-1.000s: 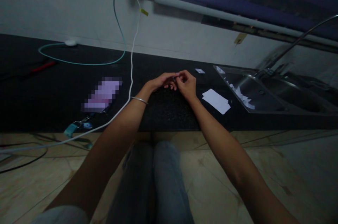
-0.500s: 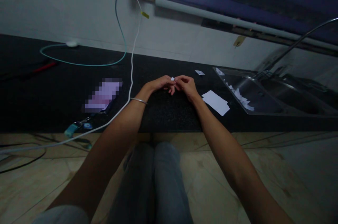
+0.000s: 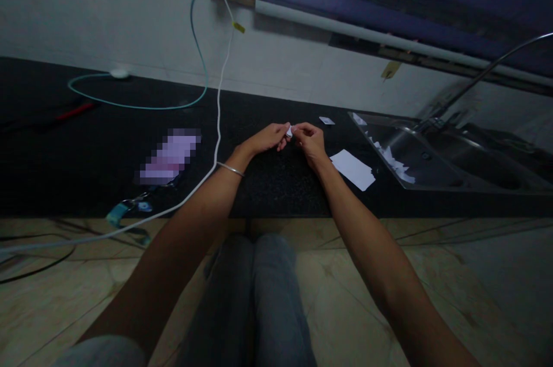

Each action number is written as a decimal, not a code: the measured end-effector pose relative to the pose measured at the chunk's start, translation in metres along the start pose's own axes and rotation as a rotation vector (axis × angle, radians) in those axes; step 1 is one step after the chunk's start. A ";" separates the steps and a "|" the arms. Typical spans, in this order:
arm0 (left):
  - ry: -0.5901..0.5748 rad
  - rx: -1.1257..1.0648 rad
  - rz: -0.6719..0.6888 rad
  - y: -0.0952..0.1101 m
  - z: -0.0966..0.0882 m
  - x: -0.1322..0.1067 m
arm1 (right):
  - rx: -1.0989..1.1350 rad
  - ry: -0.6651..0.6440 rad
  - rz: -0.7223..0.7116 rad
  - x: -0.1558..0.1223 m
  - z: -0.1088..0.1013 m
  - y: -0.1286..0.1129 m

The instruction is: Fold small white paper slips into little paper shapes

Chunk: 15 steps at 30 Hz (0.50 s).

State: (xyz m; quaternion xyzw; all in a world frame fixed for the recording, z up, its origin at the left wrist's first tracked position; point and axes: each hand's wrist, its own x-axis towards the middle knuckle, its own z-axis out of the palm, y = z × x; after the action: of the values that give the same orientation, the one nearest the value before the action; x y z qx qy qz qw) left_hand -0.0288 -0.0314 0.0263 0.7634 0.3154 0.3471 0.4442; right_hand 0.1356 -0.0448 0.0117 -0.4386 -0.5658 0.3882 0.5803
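Observation:
Above the dark countertop (image 3: 276,188), a small folded piece of white paper (image 3: 289,132) is pinched between my two hands. My left hand (image 3: 273,136) is closed on its left side, with the lower fingers curled beneath. The thumb and fingertips of my right hand (image 3: 310,139) grip the other side of it. A stack of white paper sheets (image 3: 352,169) lies just right of my right wrist. Behind my right hand, a small folded paper (image 3: 327,120) rests on the counter. The exact folds of the held paper are too small to make out.
Several folded white papers (image 3: 393,161) lie along the left edge of the metal sink (image 3: 444,174). To the left are a phone-like pixelated object (image 3: 170,156) and a teal strap (image 3: 116,214). A white cable (image 3: 218,108) crosses the counter and passes by my left forearm.
The held paper has become more visible between my hands, showing a pointed white shape. My fingers have shifted slightly on it, and my right hand has moved a little to the right.

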 end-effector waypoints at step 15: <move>0.104 0.297 0.129 -0.001 0.007 -0.002 | -0.175 -0.198 -0.176 -0.001 0.001 0.005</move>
State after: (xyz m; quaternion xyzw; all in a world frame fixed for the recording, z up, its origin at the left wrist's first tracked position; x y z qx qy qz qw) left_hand -0.0245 -0.0352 0.0223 0.8203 0.3361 0.3634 0.2865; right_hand 0.1348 -0.0440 0.0071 -0.3955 -0.6882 0.3264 0.5133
